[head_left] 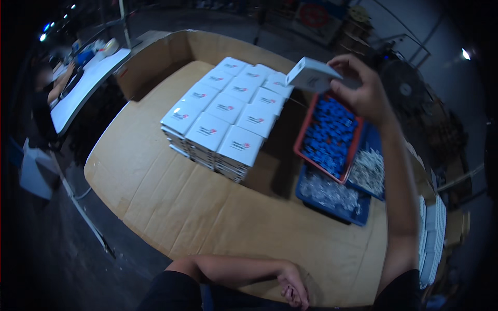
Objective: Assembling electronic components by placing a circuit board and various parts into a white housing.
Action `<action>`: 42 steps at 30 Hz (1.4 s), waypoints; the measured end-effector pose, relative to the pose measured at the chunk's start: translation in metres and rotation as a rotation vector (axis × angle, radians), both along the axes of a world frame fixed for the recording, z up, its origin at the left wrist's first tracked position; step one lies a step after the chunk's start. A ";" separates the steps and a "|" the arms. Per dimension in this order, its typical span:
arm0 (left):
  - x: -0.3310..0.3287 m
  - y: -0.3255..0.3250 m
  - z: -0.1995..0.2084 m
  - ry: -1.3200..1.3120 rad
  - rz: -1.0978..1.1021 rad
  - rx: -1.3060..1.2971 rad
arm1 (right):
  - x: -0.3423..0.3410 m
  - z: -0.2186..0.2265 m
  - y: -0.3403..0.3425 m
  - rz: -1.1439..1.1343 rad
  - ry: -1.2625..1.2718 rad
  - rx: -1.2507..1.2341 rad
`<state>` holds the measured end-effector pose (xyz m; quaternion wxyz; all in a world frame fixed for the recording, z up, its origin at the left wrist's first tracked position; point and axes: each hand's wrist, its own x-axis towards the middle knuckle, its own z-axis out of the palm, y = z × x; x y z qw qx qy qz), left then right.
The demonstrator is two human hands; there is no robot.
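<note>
My right hand (363, 90) is raised at the upper right, thumb and fingers pinched on one end of a flat white box (311, 76). The box is tilted in the air, just above the far end of a red tray (299, 137) full of small blue parts. Left of it, stacked white boxes (225, 107) with a small printed mark stand in rows on the cardboard-covered table (171, 207). Down by the table's near edge, my left hand (294, 287) rests with its fingers curled; whatever they may hold is hidden.
Around the red tray stand a blue bin with clear plastic pieces (332, 193) and another with thin whitish pieces (369, 171). A cardboard wall (218, 45) rims the far side. At far left, a person (44, 103) sits at a white table (85, 98).
</note>
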<state>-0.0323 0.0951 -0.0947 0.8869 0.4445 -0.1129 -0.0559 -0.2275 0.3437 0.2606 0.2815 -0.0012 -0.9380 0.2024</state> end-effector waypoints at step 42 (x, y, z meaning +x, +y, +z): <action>0.073 -0.058 0.091 0.438 1.712 -0.520 | 0.392 -0.277 -0.224 -0.417 0.303 -0.452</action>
